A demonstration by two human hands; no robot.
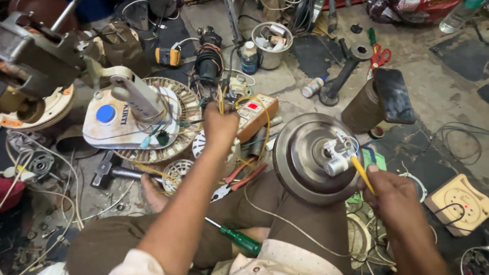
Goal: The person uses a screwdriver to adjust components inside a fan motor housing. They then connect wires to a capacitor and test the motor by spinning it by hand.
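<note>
The right hand (395, 196) has its fingers closed on a thin yellow probe (362, 174), whose tip points up and left at the white terminal block (337, 157) on the hub of a round metal fan motor (309, 156). The motor rests against the person's knee, right of centre in the scene. The left hand (221, 123) reaches farther off, its fingers gathered round a bunch of thin wires (221, 98) just left of an orange and white tester box (256, 115); whether they pinch one wire or several I cannot tell.

Judging by this, the step in hand is a test of the motor's leads: one probe near the terminals, the other lead being sorted out by the tester. The next move seems to call for a steady probe tip on a single contact, and one wire picked clean from the bunch.

Near the lap lies a green-handled screwdriver (239, 239); red-handled pliers (239, 178) lie between the knees. To the left stands a white fan base (112, 121), and at the near right a cream socket board (461, 204)
</note>
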